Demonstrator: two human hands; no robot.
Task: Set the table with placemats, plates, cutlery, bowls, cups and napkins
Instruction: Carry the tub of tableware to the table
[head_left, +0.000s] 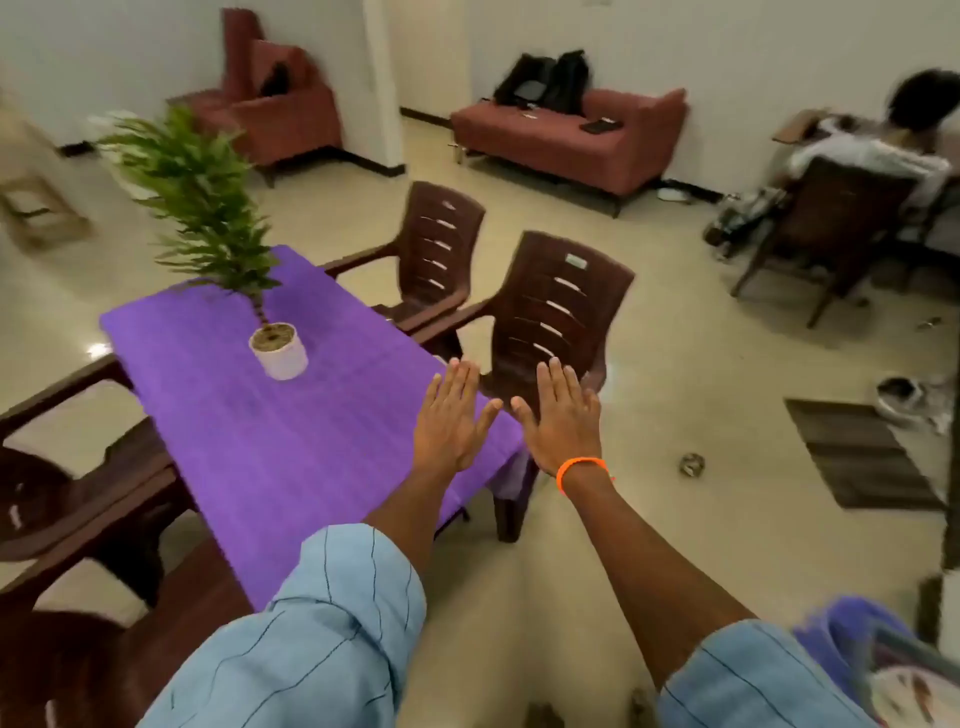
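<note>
1. Chairs of dark brown plastic (78, 499) are seen along the left side of the table, partly cut off by the frame edge.
2. Purple tablecloth (291, 447) is spread over the table; no placemats, plates, cutlery, bowls, cups or napkins are seen on it.
3. A potted plant (278, 351) in a white pot is stood upright on the cloth toward the far end, its green fronds leaning left.
4. The left hand (451, 420) is held flat with the back toward the camera, fingers straight and close together, thumb out; it is seen over the near right corner of the cloth and nothing is held. Whether the cloth is touched cannot be told.
5. The right hand (562, 415) is held the same way just beside it, fingers straight, nothing held, with an orange band (581, 470) worn at the wrist.
6. Two brown slatted chairs (556, 317) are placed along the right side of the table, behind the hands.
7. A red sofa (563, 140) bearing black bags is set against the far wall.
8. A dark floor mat (862, 452) is laid on the tiles at the right.
</note>
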